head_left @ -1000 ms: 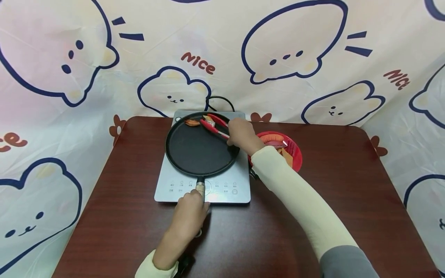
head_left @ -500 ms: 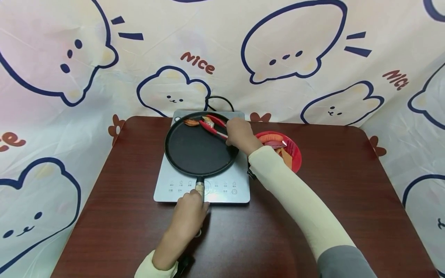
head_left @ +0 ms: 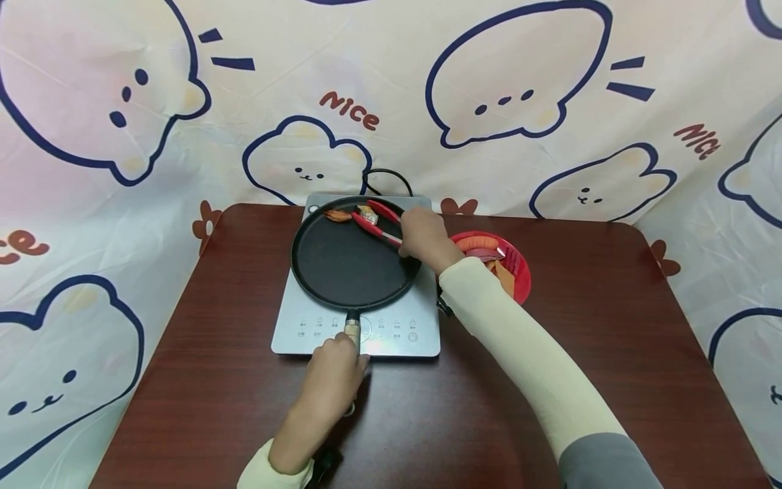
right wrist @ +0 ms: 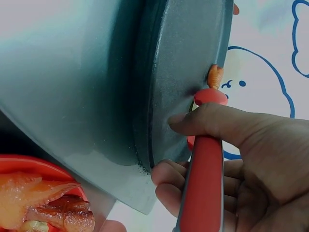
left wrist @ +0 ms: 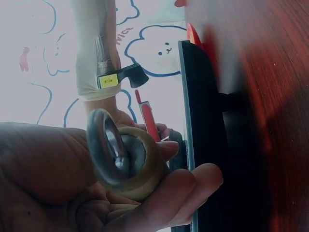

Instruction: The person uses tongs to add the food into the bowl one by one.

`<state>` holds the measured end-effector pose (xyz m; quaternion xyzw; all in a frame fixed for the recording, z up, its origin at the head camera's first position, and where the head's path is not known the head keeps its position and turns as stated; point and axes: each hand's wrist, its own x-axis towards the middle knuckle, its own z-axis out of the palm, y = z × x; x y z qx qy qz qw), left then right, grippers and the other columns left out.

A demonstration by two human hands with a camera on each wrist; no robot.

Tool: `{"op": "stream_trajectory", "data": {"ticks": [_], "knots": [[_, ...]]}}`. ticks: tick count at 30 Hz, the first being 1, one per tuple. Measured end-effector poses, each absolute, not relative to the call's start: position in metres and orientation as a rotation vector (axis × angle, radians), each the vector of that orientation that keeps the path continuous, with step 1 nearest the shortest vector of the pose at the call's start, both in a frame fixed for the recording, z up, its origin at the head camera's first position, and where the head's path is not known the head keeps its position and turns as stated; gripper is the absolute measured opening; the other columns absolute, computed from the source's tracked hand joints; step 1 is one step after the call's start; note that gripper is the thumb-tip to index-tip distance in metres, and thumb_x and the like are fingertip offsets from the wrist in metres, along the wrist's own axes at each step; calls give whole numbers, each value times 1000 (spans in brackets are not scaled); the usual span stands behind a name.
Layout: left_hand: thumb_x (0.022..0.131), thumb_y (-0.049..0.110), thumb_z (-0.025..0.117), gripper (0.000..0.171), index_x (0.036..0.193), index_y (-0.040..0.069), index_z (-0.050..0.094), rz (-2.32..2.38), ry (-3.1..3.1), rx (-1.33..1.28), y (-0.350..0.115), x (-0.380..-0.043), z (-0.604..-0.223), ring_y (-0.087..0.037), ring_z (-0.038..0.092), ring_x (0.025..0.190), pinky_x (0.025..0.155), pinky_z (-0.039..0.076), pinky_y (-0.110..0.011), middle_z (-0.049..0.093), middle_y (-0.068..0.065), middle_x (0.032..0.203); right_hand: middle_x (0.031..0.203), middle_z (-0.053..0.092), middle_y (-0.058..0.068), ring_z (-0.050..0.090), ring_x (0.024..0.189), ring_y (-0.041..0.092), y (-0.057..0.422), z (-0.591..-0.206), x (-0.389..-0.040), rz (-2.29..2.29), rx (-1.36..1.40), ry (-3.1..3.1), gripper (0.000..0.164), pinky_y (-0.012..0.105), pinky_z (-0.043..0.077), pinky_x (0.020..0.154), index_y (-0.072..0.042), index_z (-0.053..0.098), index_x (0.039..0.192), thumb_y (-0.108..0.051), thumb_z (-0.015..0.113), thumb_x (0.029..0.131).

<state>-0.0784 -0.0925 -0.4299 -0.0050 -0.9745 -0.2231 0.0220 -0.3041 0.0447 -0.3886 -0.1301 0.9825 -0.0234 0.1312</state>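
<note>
A flat black frying pan (head_left: 354, 265) sits on the silver cooktop. My left hand (head_left: 332, 373) grips its beige handle (head_left: 351, 329), whose metal hanging ring (left wrist: 104, 145) faces the left wrist camera. At the pan's right rim, my right hand (head_left: 424, 238) holds red tongs (right wrist: 203, 188), with the thumb on one side and fingers on the other. The tongs' tips lie on either side of a yellowish, silvery food piece (head_left: 368, 214) near the pan's far edge. Just left of it lies an orange-brown food piece (head_left: 337, 216).
Beneath the pan is the cooktop (head_left: 391, 345), with printed controls along its front. A red bowl (head_left: 523, 275) to the right, partly behind the sleeve, contains a sausage-like piece (head_left: 476, 242) and other food. A black cable (head_left: 391, 172) loops behind. Patterned cloth backs the brown table (head_left: 611, 305).
</note>
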Motion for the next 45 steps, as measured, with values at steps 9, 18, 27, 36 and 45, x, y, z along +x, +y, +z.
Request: {"op": "stream_trajectory", "data": {"ticks": [9,18,27,36,45], "knots": [[76,13,79,28,77,-7,59,-680,-3002,-26,-93,-78,-430,-29,64,57,47,49,-37,61,-15,65,91,62,5,57,80,20,48,-387,-303,-89,-348,2841,35,34,52,66,-8,67,95,-34,79,75],[75,13,80,28,76,-7,60,-672,-2990,-28,-92,-79,-430,-30,64,57,48,49,-38,61,-16,65,89,62,6,57,82,24,63,-375,-300,-203,-337,2848,36,37,53,70,-7,65,93,-33,79,73],[76,13,79,27,77,-7,61,-699,-3012,-6,-92,-79,-429,-27,62,56,48,49,-37,61,-14,65,77,63,8,59,69,25,114,-373,-292,-283,-237,2879,41,34,50,58,-8,59,91,-35,81,70],[76,12,79,26,77,-7,61,-709,-3014,-28,-93,-79,-429,-25,61,54,46,48,-35,59,-13,63,86,67,11,60,71,24,177,-392,-267,-397,-123,2804,55,32,53,58,-3,64,113,-33,82,71],[79,13,77,25,76,-4,59,-703,-3039,-31,-94,-79,-430,-20,56,47,43,45,-31,56,-9,60,93,66,19,56,76,28,228,-411,-236,-288,-56,2807,66,34,51,59,2,62,116,-39,83,68]]}}
